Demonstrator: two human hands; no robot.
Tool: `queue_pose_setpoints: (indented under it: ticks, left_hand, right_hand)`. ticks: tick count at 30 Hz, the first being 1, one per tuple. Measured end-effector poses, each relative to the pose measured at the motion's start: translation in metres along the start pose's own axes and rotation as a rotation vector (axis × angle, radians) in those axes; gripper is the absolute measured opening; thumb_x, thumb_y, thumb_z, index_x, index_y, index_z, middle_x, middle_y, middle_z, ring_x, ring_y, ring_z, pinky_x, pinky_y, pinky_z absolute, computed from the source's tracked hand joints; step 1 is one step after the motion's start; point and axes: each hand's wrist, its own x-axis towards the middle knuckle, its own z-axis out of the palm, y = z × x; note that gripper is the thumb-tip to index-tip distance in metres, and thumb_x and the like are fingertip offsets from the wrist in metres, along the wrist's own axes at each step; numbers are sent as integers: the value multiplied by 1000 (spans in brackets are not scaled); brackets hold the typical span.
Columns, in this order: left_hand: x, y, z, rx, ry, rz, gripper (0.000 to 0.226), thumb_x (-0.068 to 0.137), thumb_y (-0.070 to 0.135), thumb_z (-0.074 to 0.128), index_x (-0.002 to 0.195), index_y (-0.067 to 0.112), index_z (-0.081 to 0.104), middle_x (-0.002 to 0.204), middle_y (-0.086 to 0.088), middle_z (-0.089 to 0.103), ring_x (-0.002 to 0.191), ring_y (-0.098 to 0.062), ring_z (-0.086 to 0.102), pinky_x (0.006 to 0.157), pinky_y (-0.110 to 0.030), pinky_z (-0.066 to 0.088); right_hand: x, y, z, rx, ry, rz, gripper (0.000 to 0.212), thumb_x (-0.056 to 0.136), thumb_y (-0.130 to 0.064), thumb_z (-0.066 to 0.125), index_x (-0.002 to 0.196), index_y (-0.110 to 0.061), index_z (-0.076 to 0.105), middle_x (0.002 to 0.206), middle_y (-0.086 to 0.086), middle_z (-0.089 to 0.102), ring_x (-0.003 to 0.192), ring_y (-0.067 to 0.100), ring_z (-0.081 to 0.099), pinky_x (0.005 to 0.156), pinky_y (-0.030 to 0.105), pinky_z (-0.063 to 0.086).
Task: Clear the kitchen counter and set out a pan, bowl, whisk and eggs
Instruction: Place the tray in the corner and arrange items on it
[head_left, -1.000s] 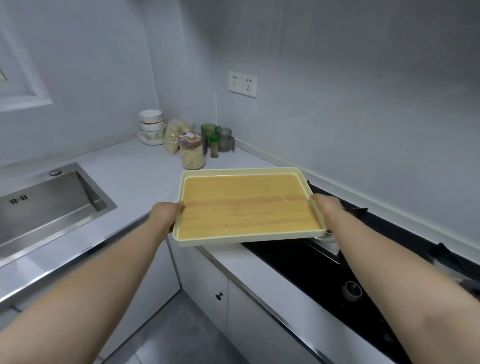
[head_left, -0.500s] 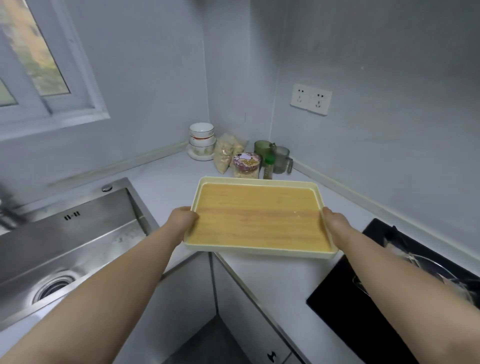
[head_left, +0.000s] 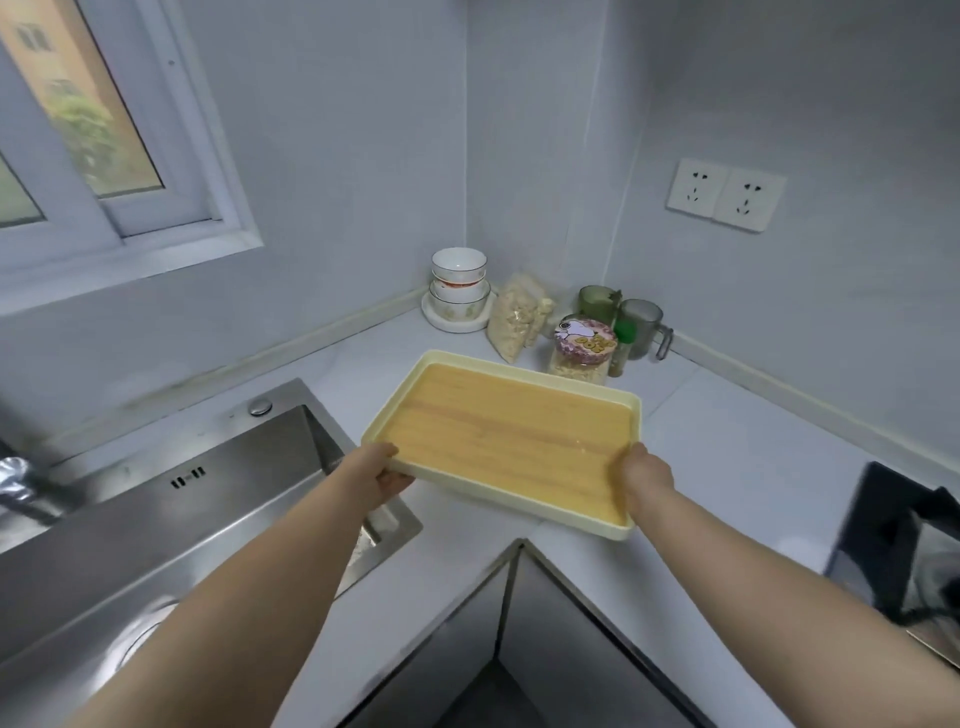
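In the head view, a cream-rimmed tray (head_left: 509, 441) with a wood-look floor is gripped at both short ends. The left hand (head_left: 382, 475) is curled round the end beside the sink (head_left: 182, 519), and the right hand (head_left: 644, 473) round the opposite end. The tray is held over the desk (head_left: 727, 467), just before its far corner, where stacked bowls (head_left: 460, 283), a bag of oats (head_left: 517, 317), a lidded jar (head_left: 582, 351) and two cups (head_left: 641, 327) are gathered.

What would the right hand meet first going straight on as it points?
Beyond the tray that the right hand grips, likely the bag of flakes in the corner; the tray's rim may reach the jar sooner.
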Motion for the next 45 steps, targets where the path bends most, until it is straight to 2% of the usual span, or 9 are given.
queue_pose_setpoints:
  ticks: [2, 5, 9, 14, 19, 25, 30, 35, 45]
  left_hand:
    - [14, 3, 0, 7, -25, 16, 32, 99, 9, 44, 130, 2, 42, 79, -16, 52, 33, -14, 43, 73, -28, 55]
    - [22, 6, 6, 65, -107, -2, 49, 97, 14, 52, 140, -3, 35, 95, -21, 62, 48, -17, 55, 51, -21, 52]
    - [36, 7, 12, 87, -92, -20, 39, 95, 8, 55, 130, -7, 46, 124, -27, 57, 108, -33, 63, 72, -31, 53]
    - [69, 31, -3, 87, -93, -4, 38, 94, 8, 56, 128, -6, 46, 116, -26, 57, 90, -33, 63, 69, -34, 51]
    - [94, 48, -13, 48, -91, -25, 30, 96, 3, 50, 125, -5, 45, 116, -24, 56, 99, -36, 62, 71, -39, 53]
    - [124, 67, -22, 146, -86, -28, 25, 97, 5, 48, 120, -6, 47, 104, -23, 61, 84, -30, 63, 70, -37, 52]
    - [155, 83, -23, 237, -9, 1, 14, 96, 8, 51, 101, -5, 52, 82, -19, 63, 68, -26, 65, 52, -32, 58]
    - [194, 94, -23, 354, 132, 59, 14, 90, 11, 60, 87, -2, 58, 78, -20, 65, 66, -28, 66, 72, -36, 58]
    - [216, 98, -17, 471, 281, 154, 27, 87, 23, 68, 74, 0, 73, 69, -11, 70, 71, -25, 68, 74, -29, 54]
  right_hand:
    - [-9, -2, 26, 41, 21, 34, 48, 103, -34, 27, 125, 2, 51, 127, 19, 55, 115, 35, 52, 84, 34, 37]
    - [-21, -6, 60, 97, 54, 78, 50, 103, -35, 26, 126, 2, 51, 129, 19, 54, 116, 36, 52, 93, 37, 39]
    - [-35, -14, 93, 198, 21, 125, 51, 103, -36, 27, 128, 2, 50, 129, 18, 55, 117, 35, 52, 97, 39, 39]
    - [15, -5, 121, 303, -184, 204, 28, 90, -26, 49, 107, -10, 65, 101, 14, 70, 87, 35, 69, 82, 53, 55]
    - [-8, -32, 134, 201, -261, 172, 16, 92, -20, 51, 85, -10, 60, 79, 10, 65, 71, 27, 63, 71, 38, 55]
    - [24, -44, 157, 62, -288, 144, 18, 95, -20, 49, 86, -5, 53, 81, 15, 60, 70, 31, 59, 77, 45, 52]
    - [51, -53, 176, -86, -292, 97, 29, 92, -24, 56, 77, 0, 56, 71, 18, 59, 57, 31, 57, 62, 40, 52]
    - [77, -66, 200, -278, -226, -14, 27, 86, -25, 61, 72, -1, 61, 63, 12, 60, 55, 24, 54, 62, 33, 46]
    - [107, -71, 217, -356, -259, -1, 32, 88, -23, 59, 61, -6, 57, 62, 9, 60, 50, 16, 45, 53, 24, 36]
